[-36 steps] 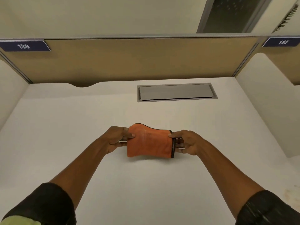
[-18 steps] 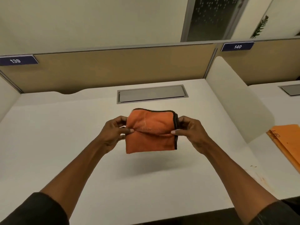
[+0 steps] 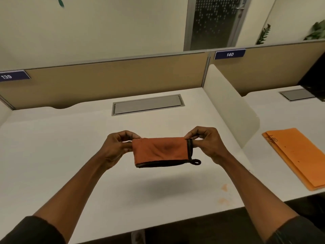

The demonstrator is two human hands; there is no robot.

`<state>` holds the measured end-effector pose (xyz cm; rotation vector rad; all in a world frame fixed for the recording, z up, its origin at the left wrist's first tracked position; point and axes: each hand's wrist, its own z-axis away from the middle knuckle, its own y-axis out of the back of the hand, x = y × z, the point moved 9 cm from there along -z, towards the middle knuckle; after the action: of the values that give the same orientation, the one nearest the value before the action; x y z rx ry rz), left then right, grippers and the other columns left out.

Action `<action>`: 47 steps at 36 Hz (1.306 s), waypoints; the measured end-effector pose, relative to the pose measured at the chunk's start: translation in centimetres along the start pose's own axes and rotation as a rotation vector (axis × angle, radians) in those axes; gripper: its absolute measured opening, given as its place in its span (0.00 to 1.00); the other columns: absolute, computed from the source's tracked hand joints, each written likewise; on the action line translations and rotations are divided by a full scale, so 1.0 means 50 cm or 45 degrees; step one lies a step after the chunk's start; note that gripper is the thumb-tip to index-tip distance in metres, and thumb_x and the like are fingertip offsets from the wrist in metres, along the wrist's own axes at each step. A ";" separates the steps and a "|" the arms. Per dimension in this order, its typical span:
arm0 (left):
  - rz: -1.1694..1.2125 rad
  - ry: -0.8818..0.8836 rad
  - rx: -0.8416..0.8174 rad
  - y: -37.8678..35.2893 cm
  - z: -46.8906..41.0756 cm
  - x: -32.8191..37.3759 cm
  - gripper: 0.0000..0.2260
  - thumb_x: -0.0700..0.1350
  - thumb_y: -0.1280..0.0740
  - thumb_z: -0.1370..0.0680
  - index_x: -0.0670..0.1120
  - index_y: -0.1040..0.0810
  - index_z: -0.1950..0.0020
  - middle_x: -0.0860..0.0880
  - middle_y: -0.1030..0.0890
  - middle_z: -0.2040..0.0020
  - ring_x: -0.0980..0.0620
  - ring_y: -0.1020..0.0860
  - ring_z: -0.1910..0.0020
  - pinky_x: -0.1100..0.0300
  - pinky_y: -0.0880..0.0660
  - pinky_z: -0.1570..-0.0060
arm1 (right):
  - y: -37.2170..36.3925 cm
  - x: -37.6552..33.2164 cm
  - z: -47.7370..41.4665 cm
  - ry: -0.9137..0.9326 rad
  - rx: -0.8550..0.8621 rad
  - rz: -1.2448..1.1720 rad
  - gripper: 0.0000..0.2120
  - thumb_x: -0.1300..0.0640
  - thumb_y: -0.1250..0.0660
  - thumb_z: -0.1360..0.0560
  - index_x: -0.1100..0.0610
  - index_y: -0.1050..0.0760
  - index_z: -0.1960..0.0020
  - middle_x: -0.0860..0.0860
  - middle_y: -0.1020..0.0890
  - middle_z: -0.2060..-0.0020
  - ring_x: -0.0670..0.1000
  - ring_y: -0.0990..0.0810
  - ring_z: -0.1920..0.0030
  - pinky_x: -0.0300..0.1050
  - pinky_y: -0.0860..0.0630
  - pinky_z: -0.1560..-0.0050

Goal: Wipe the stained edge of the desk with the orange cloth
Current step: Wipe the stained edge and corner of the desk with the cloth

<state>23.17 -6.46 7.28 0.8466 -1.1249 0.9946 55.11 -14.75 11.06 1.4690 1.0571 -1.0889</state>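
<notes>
Orange cloth [image 3: 161,152] now raised, dark hem lowermost.

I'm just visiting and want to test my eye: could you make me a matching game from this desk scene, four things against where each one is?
Things:
1. orange cloth
2. orange stains
3. orange folder
4. grey cable flap

Places:
A. on the neighbouring desk, past the divider
B. set into the desk near the back panel
C. held in the air between left hand and right hand
D. on the desk near its front edge, under the right forearm

Pairs: 1-C, 2-D, 3-A, 4-B
</notes>
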 end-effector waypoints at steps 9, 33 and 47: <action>0.219 0.352 0.021 -0.111 0.001 -0.093 0.12 0.29 0.37 0.16 0.35 0.15 0.40 0.38 0.13 0.46 0.41 0.13 0.48 0.55 0.14 0.56 | 0.060 0.067 0.099 -0.211 0.176 -0.015 0.13 0.73 0.25 0.34 0.56 0.14 0.58 0.58 0.12 0.62 0.58 0.13 0.62 0.42 0.17 0.59; -0.728 -0.078 -0.572 -0.455 -0.090 -0.182 0.32 0.35 0.19 0.25 0.46 0.25 0.24 0.46 0.17 0.32 0.45 0.14 0.41 0.55 0.14 0.50 | 0.042 0.335 0.527 -0.884 0.965 0.196 0.19 0.74 0.32 0.30 0.51 0.16 0.53 0.50 0.12 0.58 0.52 0.13 0.56 0.57 0.14 0.54; -1.115 -0.221 -0.546 -0.403 -0.066 -0.311 0.43 0.66 0.33 0.17 0.45 0.46 0.11 0.44 0.39 0.11 0.42 0.38 0.13 0.44 0.38 0.17 | -0.065 0.241 0.372 -0.256 0.312 1.109 0.27 0.49 0.34 0.19 0.54 0.33 0.22 0.54 0.34 0.20 0.55 0.35 0.20 0.55 0.26 0.27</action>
<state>41.22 -13.35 -9.65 0.9437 -0.9107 -0.0456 52.44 -31.66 -3.41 1.7140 0.0796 -0.7066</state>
